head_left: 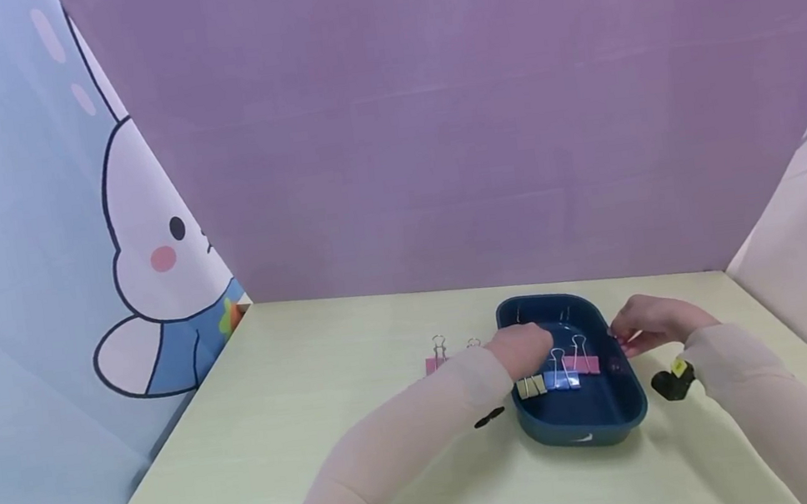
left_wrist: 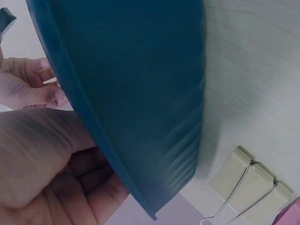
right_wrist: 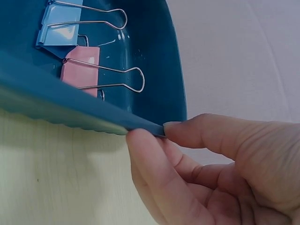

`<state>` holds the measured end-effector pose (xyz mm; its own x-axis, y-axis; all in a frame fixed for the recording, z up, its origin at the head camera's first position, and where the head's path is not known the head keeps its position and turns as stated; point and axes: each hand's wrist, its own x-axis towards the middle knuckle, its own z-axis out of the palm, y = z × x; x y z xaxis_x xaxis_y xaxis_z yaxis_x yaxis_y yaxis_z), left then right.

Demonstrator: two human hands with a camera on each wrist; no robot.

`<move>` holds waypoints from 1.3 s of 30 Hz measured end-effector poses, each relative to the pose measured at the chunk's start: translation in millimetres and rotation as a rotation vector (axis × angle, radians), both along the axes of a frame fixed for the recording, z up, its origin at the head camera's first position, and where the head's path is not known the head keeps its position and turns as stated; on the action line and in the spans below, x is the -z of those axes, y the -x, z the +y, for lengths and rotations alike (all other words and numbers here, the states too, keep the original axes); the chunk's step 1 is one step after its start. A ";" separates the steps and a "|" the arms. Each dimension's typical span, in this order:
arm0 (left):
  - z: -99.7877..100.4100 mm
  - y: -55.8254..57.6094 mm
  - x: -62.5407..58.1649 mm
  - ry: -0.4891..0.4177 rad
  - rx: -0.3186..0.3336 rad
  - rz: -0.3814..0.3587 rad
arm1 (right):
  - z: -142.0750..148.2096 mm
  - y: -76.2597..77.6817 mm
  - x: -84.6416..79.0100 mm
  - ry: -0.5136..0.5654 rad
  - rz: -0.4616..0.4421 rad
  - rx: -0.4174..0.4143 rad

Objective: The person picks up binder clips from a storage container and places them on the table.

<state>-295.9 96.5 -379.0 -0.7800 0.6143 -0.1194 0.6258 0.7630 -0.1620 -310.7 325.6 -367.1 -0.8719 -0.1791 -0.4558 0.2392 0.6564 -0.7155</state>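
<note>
A dark blue plastic bin (head_left: 585, 437) stands on the table. Inside it are a yellowish binder clip (head_left: 532, 387), a blue binder clip (head_left: 562, 380) and a pink binder clip (head_left: 588, 364), wire handles up. My right hand (head_left: 650, 322) pinches the bin's right rim between thumb and fingers, plain in the right wrist view. Across the left rim reaches my left hand (head_left: 524, 348), fingers bent, over the bin's inside. In the left wrist view the bin wall (left_wrist: 136, 93) covers its fingertips, so whether they hold anything is hidden.
Left of the bin, on the pale table (head_left: 297, 366), lie another pink binder clip (head_left: 431, 365) and a pale yellow clip (left_wrist: 248, 183). A purple cloth (head_left: 434, 130) hangs behind; a blue cloth with a printed cartoon figure (head_left: 159, 231) hangs at left.
</note>
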 end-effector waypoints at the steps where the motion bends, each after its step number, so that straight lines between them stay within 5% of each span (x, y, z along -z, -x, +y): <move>1: 0.1 0.0 0.0 0.004 -0.001 0.003 | -0.1 -0.1 -0.3 -0.002 0.001 -0.004; 12: 0.8 5.8 -4.0 -0.152 -0.010 -0.102 | -0.1 2.1 1.7 -0.013 0.001 -0.004; 20: -22.3 16.8 -39.2 -0.406 0.067 -0.143 | -1.0 2.5 2.4 0.004 -0.006 -0.001; 26: -58.7 37.2 -65.5 -0.673 0.064 -0.169 | 1.7 5.0 5.9 0.024 -0.010 0.005; 30: -90.3 51.8 -71.8 -0.735 0.013 -0.149 | 1.8 4.6 6.7 0.030 -0.005 0.006; 39: -167.1 77.9 -49.4 -0.763 -0.120 -0.107 | 0.9 2.3 3.1 0.010 -0.001 0.000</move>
